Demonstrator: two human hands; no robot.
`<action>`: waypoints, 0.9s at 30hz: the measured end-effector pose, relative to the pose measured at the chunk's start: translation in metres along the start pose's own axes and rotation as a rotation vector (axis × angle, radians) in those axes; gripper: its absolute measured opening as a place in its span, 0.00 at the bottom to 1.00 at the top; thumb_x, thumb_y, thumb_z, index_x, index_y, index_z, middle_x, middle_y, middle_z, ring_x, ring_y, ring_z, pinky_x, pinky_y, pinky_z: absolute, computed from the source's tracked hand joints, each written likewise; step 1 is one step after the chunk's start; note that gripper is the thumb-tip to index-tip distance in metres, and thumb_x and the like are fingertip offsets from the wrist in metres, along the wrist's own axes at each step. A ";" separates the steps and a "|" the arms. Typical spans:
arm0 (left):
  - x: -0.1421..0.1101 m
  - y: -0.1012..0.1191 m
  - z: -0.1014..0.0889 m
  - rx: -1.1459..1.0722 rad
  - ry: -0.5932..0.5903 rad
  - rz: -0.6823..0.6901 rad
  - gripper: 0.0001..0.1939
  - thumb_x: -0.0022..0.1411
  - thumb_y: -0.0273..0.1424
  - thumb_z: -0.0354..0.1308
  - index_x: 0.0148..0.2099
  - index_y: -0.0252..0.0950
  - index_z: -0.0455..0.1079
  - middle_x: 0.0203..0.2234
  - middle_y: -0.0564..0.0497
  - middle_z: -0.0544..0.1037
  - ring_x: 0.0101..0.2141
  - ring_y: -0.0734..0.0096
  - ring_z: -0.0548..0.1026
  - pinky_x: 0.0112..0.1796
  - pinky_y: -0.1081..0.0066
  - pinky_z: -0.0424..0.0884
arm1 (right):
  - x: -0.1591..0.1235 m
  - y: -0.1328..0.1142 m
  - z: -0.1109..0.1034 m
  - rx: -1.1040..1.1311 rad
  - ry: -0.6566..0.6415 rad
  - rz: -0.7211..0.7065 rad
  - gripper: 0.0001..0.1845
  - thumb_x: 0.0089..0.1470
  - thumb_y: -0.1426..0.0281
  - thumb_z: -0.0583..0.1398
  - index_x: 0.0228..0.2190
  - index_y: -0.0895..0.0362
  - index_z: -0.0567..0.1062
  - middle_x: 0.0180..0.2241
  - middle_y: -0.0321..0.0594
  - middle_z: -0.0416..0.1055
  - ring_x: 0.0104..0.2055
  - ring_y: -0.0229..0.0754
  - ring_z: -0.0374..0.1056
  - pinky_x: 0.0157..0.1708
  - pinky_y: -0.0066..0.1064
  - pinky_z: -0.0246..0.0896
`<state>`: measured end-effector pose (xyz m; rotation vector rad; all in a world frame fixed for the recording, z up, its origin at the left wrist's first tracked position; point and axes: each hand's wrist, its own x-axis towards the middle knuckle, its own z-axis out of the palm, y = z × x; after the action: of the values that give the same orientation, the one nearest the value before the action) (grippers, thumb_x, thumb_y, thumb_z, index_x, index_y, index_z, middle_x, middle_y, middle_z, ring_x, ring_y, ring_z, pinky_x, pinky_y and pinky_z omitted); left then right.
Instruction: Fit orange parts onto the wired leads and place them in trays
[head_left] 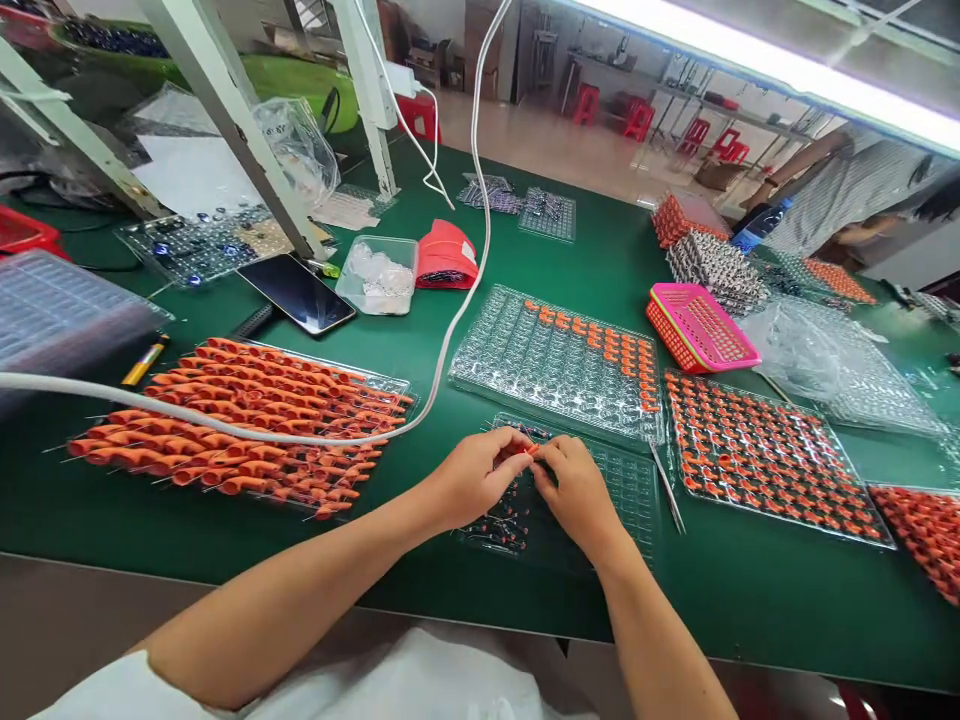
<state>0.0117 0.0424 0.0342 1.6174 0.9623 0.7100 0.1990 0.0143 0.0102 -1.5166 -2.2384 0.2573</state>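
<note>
My left hand (474, 478) and my right hand (579, 492) meet with fingers closed in a pinch. Between their fingertips is a small orange part (532, 450), mostly covered by the fingers. Beneath them lies a clear plastic tray (628, 490) whose left side carries small dark pieces (504, 525) with thin wires. Just beyond, another clear tray (517, 350) has orange pieces (619, 348) in its right and far cells. A pair of tweezers (667, 487) rests beside my right hand. To the left, a tray is covered with orange tubular pieces (247, 425) with wire ends.
A white cable (450, 340) hangs across the bench. Around lie a phone (298, 292), a clear tub (379, 275), a pink basket (705, 322), a tray of orange-and-dark parts (772, 455), and a yellow marker (145, 361). Another person (840, 195) is at the far right.
</note>
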 end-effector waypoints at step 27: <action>-0.007 0.007 -0.005 -0.264 -0.203 -0.246 0.14 0.57 0.41 0.60 0.37 0.34 0.71 0.21 0.57 0.62 0.23 0.76 0.59 0.24 0.75 0.55 | -0.015 -0.026 -0.037 0.835 -0.140 0.405 0.08 0.61 0.64 0.56 0.35 0.54 0.72 0.28 0.34 0.71 0.29 0.35 0.68 0.30 0.26 0.65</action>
<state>0.0060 0.0382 0.0428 1.2861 0.8616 0.4722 0.1978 -0.0124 0.0495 -1.4420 -1.5368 1.2643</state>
